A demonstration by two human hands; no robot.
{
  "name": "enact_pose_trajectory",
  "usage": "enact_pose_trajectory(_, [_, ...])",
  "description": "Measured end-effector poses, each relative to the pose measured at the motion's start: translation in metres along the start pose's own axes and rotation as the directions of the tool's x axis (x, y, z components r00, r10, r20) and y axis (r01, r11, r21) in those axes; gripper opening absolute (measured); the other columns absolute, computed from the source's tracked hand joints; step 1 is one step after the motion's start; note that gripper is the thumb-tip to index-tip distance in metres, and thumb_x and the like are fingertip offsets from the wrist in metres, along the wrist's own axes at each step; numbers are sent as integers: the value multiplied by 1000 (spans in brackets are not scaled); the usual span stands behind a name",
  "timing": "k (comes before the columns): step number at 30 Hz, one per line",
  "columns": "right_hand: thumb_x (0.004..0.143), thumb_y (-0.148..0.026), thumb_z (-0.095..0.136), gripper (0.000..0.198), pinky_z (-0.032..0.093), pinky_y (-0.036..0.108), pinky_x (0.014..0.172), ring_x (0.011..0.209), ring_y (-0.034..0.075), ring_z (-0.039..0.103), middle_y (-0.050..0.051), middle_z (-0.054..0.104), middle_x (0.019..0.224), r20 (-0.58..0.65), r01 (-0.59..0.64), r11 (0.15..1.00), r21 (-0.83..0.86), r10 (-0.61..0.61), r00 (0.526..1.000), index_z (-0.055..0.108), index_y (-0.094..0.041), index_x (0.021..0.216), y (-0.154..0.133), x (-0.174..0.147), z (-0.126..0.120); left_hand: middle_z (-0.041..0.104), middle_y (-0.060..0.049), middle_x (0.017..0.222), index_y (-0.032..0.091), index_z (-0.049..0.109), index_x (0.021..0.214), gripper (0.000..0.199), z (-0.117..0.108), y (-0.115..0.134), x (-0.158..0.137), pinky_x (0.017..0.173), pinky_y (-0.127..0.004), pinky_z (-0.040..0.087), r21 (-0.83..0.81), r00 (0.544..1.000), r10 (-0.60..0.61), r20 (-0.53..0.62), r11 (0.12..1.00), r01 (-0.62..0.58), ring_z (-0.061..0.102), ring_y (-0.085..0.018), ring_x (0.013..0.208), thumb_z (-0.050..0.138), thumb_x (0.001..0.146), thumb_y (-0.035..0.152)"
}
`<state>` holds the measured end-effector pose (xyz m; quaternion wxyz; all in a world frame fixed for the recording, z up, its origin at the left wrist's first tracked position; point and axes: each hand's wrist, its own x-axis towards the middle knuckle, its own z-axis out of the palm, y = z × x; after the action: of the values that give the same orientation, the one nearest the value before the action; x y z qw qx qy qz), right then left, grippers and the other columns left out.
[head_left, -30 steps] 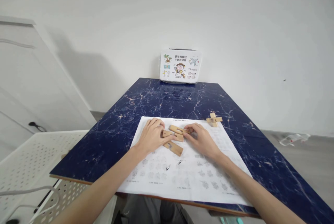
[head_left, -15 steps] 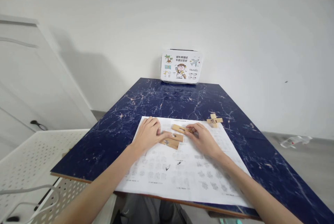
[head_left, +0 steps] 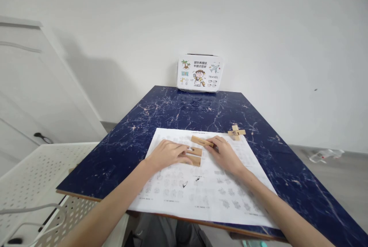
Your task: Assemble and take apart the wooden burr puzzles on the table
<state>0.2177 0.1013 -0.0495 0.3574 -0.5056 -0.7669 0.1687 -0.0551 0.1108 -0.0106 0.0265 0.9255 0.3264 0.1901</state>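
In my right hand (head_left: 222, 153) is a slotted wooden puzzle piece (head_left: 198, 140), pinched at its right end and pointing up to the left. My left hand (head_left: 168, 154) has its fingers around the left end of a lower wooden piece (head_left: 194, 160), thumb along the near side. Just above that piece lies a notched wooden piece (head_left: 197, 152), its left part hidden by my left fingers. All of this is over a printed sheet (head_left: 201, 197) with rows of small drawings. A cross-shaped wooden assembly (head_left: 236, 133) stands at the sheet's far right corner.
The blue marbled table (head_left: 184, 111) reaches to the wall. A white cartoon-printed case (head_left: 200, 73) leans there at the far edge. On the left is a white perforated surface (head_left: 34, 174) with a cable (head_left: 31, 210). Clear plastic packaging (head_left: 324, 156) lies right of the table.
My left hand has drawn nearer and closed around the lower piece, which has turned a little. The slotted piece in my right hand has tilted slightly.
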Motion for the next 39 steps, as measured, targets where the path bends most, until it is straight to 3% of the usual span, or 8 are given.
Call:
enact_pose_trajectory(5, [100,-31,57,15,48,42,87,98,30,63,10,71,99,-11,-8,1000,9,8,1000,70,-23,101,-6,0,-1,74,-1,77,21,61,75,44,-7,7,0,61,-30,41,-76,999,42,5,996,-41,66,-18,64,62,96,60])
enact_pose_trajectory(9, [99,-33,56,19,48,38,77,86,27,63,9,71,96,-55,-45,997,58,48,997,71,-22,100,-17,-1,-4,70,1,68,21,61,80,42,-7,11,0,59,-28,39,-204,989,-134,-62,972,119,59,-14,56,59,98,58])
enact_pose_trajectory(12, [100,-38,54,25,46,36,73,79,24,62,8,72,92,-105,-87,991,100,97,990,71,-19,100,-24,-2,-8,60,6,56,21,58,92,36,-6,14,3,55,-25,37,-424,947,-320,-26,862,280,53,-12,49,51,103,55])
enact_pose_trajectory(15, [99,-45,55,31,46,33,73,78,23,63,7,73,87,-109,-155,962,226,184,977,69,-18,98,-30,-2,-11,53,8,56,21,52,99,32,-5,18,7,54,-24,36,-604,921,-387,36,726,329,49,-12,50,43,107,51])
enact_pose_trajectory(19, [100,-52,55,35,47,32,72,73,21,66,6,74,83,-46,-162,890,427,201,979,65,-18,99,-34,-3,-12,43,8,63,22,45,98,29,-4,24,11,54,-23,34,-792,935,-333,118,537,291,39,-11,54,38,108,48])
enact_pose_trajectory(24, [101,-52,55,38,47,31,67,71,20,68,9,77,91,-15,-144,867,477,172,985,67,-17,110,-38,-4,-10,40,7,72,23,41,99,28,-5,30,12,49,-22,26,-898,946,-218,241,321,302,31,-8,52,38,108,50])
enact_pose_trajectory(31, [104,-43,50,42,50,30,64,71,19,68,9,78,101,-3,-74,888,454,85,996,65,-17,133,-46,-7,-10,41,7,75,23,41,102,30,-1,26,13,48,-22,26,-923,951,-175,255,249,294,30,-7,51,40,107,53])
enact_pose_trajectory(39, [106,-33,47,45,54,33,70,71,20,67,5,78,93,-91,70,974,214,-51,995,58,-21,147,-43,-11,-6,40,7,74,23,40,99,30,-3,25,12,49,-22,26,-924,936,-152,318,170,341,30,-6,51,43,107,51])
